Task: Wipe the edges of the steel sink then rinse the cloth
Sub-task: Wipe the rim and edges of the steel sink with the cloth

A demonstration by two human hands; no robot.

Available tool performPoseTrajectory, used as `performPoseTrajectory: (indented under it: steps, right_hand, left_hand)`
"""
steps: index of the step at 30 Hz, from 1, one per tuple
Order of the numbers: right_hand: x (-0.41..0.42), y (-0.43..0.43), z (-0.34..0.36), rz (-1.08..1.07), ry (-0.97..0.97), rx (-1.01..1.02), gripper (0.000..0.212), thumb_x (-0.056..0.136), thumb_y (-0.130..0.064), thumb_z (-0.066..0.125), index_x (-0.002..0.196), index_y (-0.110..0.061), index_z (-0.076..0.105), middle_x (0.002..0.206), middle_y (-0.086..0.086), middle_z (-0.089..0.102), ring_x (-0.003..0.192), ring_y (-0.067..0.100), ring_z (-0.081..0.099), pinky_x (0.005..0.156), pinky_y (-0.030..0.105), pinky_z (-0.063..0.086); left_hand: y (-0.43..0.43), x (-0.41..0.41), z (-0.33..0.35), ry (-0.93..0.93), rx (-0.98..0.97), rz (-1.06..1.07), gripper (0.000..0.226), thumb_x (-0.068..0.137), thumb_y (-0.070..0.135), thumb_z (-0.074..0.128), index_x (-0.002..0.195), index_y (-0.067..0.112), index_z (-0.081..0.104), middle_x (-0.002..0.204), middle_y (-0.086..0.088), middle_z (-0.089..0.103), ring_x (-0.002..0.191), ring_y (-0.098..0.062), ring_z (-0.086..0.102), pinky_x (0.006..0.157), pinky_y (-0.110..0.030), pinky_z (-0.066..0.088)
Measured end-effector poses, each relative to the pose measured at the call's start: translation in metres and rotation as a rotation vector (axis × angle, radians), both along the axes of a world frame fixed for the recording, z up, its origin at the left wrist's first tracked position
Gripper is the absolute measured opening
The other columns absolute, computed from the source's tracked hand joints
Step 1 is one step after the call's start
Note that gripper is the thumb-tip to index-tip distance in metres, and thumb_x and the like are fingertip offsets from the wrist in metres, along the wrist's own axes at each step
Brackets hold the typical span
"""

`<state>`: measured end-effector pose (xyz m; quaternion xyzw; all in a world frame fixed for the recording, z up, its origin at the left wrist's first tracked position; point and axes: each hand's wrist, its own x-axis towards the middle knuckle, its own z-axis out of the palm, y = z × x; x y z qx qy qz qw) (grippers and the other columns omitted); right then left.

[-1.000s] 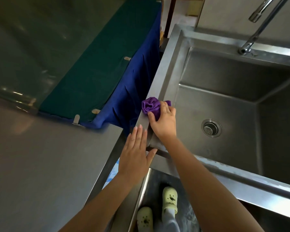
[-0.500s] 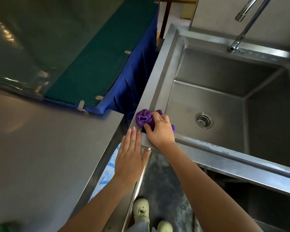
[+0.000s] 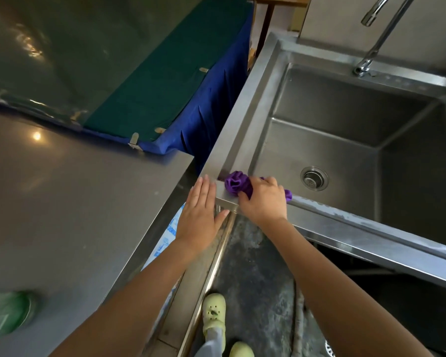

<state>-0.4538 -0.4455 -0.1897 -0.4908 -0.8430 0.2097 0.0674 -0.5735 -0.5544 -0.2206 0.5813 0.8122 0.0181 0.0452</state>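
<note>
Head view looks down on a steel sink [image 3: 245,119] beside a grey counter [image 3: 62,202], dark floor below. At the sink's near left corner, the right hand [image 3: 264,199] grips a bunched purple cloth [image 3: 236,185], its length along the front rim. The left hand [image 3: 202,215] lies flat, fingers spread, just beside it.

Single view only, head-mounted wide-angle camera. It looks forward and steeply down from above the person's own forearms, which enter from the bottom edge. Straight lines bow toward the frame borders. Close range: the near left corner of the steel sink [image 3: 242,119] sits at frame centre, the basin fills the right half, the faucet [image 3: 381,39] is cut by the top edge. A steel bench [image 3: 75,202] fills the left half. Floor and shoes [image 3: 214,315] show directly below. No second view to compare.
</note>
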Motion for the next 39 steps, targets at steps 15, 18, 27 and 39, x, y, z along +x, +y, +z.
performPoseTrajectory:
  steps: [15, 18, 27, 39]
  right_hand:
    - [-0.041, 0.022, -0.010, 0.113, -0.026, 0.132, 0.036, 0.095, -0.036, 0.042, 0.129, -0.028, 0.048, 0.119, 0.010, 0.055, 0.110, 0.030, 0.048, 0.088, 0.042, 0.042]
    - [-0.045, 0.029, -0.010, 0.118, 0.043, 0.102, 0.032, 0.092, -0.032, 0.045, 0.122, -0.026, 0.054, 0.112, 0.009, 0.059, 0.106, 0.029, 0.052, 0.079, 0.039, 0.045]
    - [-0.009, 0.023, -0.013, 0.119, 0.055, 0.143, 0.032, 0.090, -0.030, 0.051, 0.120, -0.021, 0.058, 0.102, 0.012, 0.061, 0.096, 0.031, 0.055, 0.075, 0.038, 0.046]
    - [-0.080, 0.046, -0.024, 0.186, 0.254, 0.057, 0.034, 0.096, -0.038, 0.039, 0.124, -0.031, 0.056, 0.128, -0.001, 0.050, 0.108, 0.026, 0.038, 0.095, 0.038, 0.035]
  left_hand:
    - [0.002, -0.001, -0.001, -0.039, 0.039, 0.007, 0.072, 0.095, 0.053, 0.019, 0.149, 0.008, 0.001, 0.158, -0.009, -0.005, 0.145, -0.022, -0.014, 0.120, -0.035, -0.003]
    - [0.004, 0.000, -0.001, -0.023, 0.007, 0.012, 0.074, 0.094, 0.055, 0.014, 0.148, 0.009, -0.004, 0.158, -0.009, -0.008, 0.144, -0.023, -0.015, 0.119, -0.036, -0.007]
    - [0.005, -0.001, 0.001, -0.091, 0.033, 0.009, 0.074, 0.091, 0.055, 0.013, 0.148, 0.011, 0.000, 0.158, -0.008, -0.003, 0.144, -0.022, -0.013, 0.118, -0.034, -0.010]
    - [-0.001, -0.009, -0.001, -0.091, 0.042, -0.040, 0.071, 0.092, 0.053, 0.015, 0.149, 0.011, 0.006, 0.158, -0.006, 0.001, 0.144, -0.021, -0.011, 0.118, -0.034, -0.006]
